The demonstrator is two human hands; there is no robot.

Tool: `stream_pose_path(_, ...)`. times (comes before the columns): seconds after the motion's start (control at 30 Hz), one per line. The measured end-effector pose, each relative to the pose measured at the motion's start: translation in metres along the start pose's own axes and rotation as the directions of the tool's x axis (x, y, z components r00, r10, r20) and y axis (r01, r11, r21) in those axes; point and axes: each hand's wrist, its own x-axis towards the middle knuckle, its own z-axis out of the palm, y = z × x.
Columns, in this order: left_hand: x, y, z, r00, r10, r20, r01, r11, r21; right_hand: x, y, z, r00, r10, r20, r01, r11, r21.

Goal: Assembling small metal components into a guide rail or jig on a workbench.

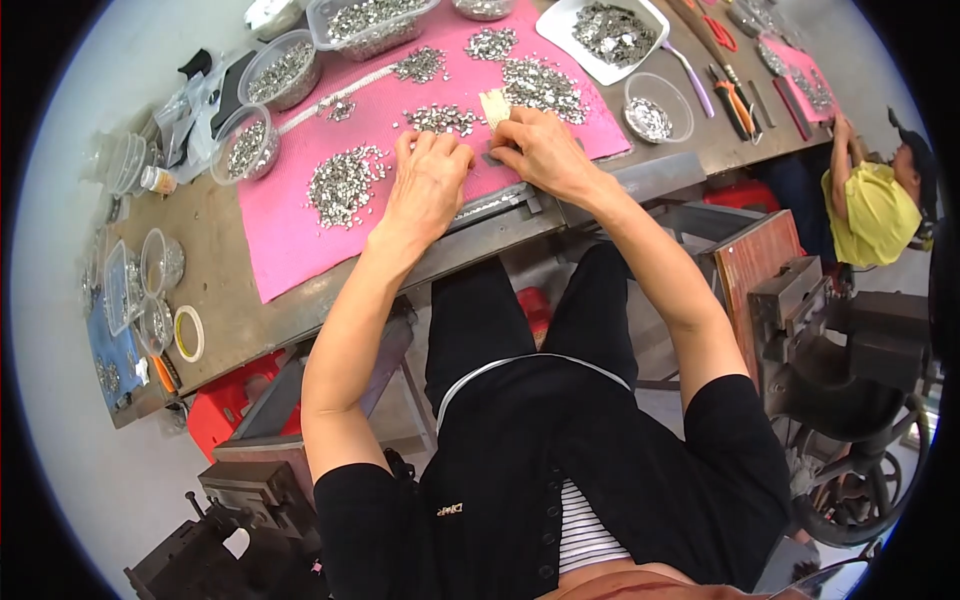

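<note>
My left hand is closed over the pink mat, its fingertips bent down beside a small heap of shiny metal pieces. Close by on the right, my right hand has its thumb and fingers pressed together; what either hand pinches is too small or hidden to name. A cream-coloured piece touches or lies just behind the right fingers. Below both hands, a narrow metal rail runs along the bench's front edge. Larger heaps of metal pieces lie left and right of my hands.
Clear tubs of metal pieces stand at the back left. A white tray and a round tub are right, near orange-handled pliers. A tape roll lies left. Another person sits far right.
</note>
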Motion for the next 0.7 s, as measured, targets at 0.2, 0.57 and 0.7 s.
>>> stream_pose_path(0.2,-0.003,0.002,0.009,0.988,-0.141,-0.059,0.135,0.986,-0.094,0.000,-0.004,-0.002,1.000,0.018,0.023,-0.018,1.000,-0.015)
stream_pose_path(0.57,-0.004,0.010,0.001,0.981,-0.190,-0.047,0.191,0.982,0.008,-0.052,-0.041,0.003,0.984,0.174,-0.033,-0.147,0.908,0.392)
stream_pose_path(0.7,-0.012,0.014,-0.001,0.959,-0.262,-0.108,0.238,0.952,-0.192,-0.053,-0.040,0.009,0.990,0.102,-0.097,-0.069,0.953,0.296)
